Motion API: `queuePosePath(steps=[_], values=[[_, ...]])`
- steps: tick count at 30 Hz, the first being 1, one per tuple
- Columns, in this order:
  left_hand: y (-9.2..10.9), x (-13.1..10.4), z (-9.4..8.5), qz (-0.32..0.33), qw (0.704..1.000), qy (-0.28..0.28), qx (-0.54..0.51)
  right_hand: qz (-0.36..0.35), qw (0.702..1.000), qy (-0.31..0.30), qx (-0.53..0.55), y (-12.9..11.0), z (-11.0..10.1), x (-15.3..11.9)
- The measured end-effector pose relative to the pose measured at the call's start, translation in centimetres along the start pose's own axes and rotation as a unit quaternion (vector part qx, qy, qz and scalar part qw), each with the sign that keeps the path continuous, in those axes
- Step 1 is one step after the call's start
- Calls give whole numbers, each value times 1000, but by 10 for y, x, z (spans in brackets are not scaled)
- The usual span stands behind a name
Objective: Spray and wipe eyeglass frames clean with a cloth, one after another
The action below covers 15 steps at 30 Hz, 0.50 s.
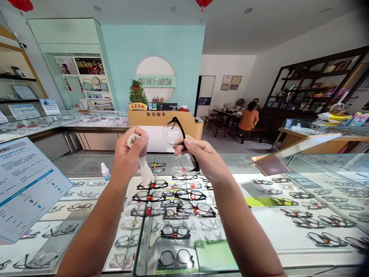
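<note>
My right hand [206,156] grips a pair of black-rimmed eyeglasses [179,125] by the middle of the frame, held up on edge above the glass counter [150,231]. One clear lens is above my fingers and the other below. In my left hand [129,152] a white cloth or tissue [145,171] is bunched between the closed fingers, its end hanging down. The cloth and the eyeglasses are apart. Below both hands, several pairs of glasses [174,231] sit on and in the display counter.
A small white spray bottle [105,172] stands on the left counter. A printed sign [25,188] leans at the left, and a tilted mirror-like panel [271,165] stands at the right. Farther back are a cashier desk [164,130] and a seated person in orange [248,118].
</note>
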<state>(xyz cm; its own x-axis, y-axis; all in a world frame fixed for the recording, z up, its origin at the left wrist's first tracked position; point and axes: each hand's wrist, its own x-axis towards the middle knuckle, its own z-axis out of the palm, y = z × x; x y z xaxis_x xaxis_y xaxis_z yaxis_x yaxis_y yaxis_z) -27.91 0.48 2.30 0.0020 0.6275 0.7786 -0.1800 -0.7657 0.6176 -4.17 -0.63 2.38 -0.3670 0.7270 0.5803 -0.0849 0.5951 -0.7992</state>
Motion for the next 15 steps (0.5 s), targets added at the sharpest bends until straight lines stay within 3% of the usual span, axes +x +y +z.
queuePosePath(steps=[5,8,13,15], values=[[9,-6,1,107,987,-51,106,1,1000,-12,-2,-1,0,1],[28,-12,8,134,973,-141,124,-1,1000,-14,3,0,0,1],[56,-29,16,105,920,-347,150,3,1000,-17,-5,1,0,1],[63,-42,11,134,908,-365,156,7,1000,-19,-10,1,1,1]])
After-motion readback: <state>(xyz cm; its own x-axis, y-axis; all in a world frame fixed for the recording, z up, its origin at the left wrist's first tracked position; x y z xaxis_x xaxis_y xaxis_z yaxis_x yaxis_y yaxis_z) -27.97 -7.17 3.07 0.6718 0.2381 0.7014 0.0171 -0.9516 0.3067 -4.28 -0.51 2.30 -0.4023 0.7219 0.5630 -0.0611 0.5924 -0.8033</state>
